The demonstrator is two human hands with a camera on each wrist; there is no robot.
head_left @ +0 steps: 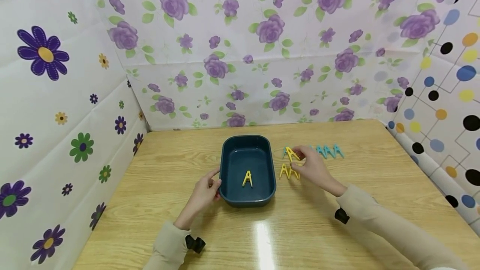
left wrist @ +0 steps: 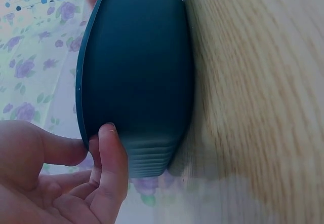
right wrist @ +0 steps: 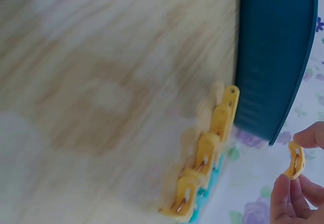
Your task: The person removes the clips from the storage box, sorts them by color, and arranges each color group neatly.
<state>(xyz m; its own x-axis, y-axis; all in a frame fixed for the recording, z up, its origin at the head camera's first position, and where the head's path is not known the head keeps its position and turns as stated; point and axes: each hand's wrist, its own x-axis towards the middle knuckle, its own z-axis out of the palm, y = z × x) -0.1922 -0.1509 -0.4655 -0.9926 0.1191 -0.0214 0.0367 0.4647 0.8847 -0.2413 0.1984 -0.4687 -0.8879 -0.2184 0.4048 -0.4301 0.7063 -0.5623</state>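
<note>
A dark teal rectangular tub stands on the table, one yellow clothespin lying inside. My left hand pinches the tub's left rim; in the left wrist view, the thumb is at the rim and a fingertip against the outer wall. Right of the tub, my right hand holds another yellow clothespin between thumb and fingers, raised above the table. Under that hand are more yellow clothespins, partly hidden by it. Behind them runs a row of light blue clothespins, also partly covered.
The wooden table carries the tub and the clothespin rows. Flowered cloth hangs behind it, and a dotted cloth hangs at the right. A dark wrist device is on the right sleeve.
</note>
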